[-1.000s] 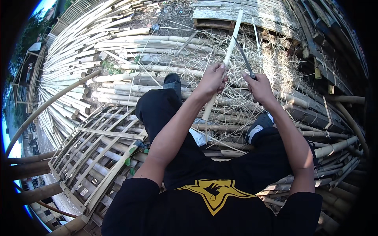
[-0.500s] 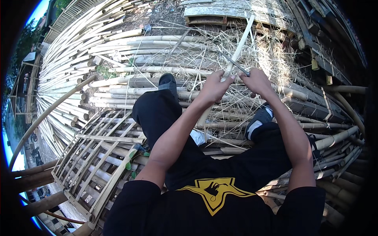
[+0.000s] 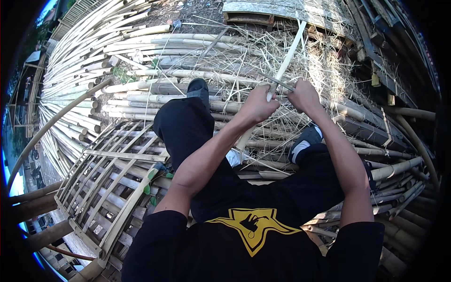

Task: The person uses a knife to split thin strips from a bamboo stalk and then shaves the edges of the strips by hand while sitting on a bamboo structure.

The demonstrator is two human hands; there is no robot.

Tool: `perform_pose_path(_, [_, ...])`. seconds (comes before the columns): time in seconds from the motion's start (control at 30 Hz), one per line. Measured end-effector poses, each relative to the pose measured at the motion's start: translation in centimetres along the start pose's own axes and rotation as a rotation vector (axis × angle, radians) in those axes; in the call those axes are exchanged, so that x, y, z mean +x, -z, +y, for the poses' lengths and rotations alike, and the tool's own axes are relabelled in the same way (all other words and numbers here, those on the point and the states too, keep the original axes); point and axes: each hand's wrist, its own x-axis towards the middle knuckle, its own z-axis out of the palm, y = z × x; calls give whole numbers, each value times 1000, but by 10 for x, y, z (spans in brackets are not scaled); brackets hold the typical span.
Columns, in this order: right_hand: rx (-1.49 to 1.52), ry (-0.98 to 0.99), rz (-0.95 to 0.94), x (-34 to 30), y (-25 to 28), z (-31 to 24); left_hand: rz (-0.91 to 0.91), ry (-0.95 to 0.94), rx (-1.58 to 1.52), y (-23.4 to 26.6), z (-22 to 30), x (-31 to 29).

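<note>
Head view:
Bamboo strip (image 3: 291,50), one, pale, long and narrow; held aslant between the person's knees, far end showing against the near edge of a wooden pallet (image 3: 286,8), lower end below the wrist, over the poles.
Left hand (image 3: 260,104), bare; fingers clamped on the strip, partway along it.
Knife (image 3: 283,83), one, thin dark blade; lying across the strip just beyond the left hand, apparently touching it.
Right hand (image 3: 304,96), bare; fingers clamped on the knife's handle, mostly hidden by the grip; just beside the left hand.
Shavings (image 3: 324,70), pale, loose, many; heaped from the pallet's near edge toward the feet.
Bamboo poles (image 3: 188,73), laid crosswise beyond the left shoe (image 3: 198,91).
Lattice panel (image 3: 123,155), split bamboo, at the person's left; green leaves (image 3: 152,174) at its right edge.
Shirt (image 3: 188,256), dark, with yellow emblem
</note>
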Motion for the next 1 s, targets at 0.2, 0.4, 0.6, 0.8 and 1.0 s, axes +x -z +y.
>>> perform_pose_path(0.2, [-151,-3,48,14,1,16,-77,123,-315,-9,-13,-1])
perform_pose_path(0.4, [-131,-526,326,34,101,137,-115,161,-446,21,-21,-28])
perform_pose_path(0.6, [49,-61,129,31,87,78,-158,104,-542,25,-22,-4])
perform_pose_path(0.8, [-12,103,-166,9,37,-4,-48,59,-256,16,-17,-2])
perform_pose_path(1.0, [-35,75,-274,-1,11,-23,193,-126,217,9,-27,1])
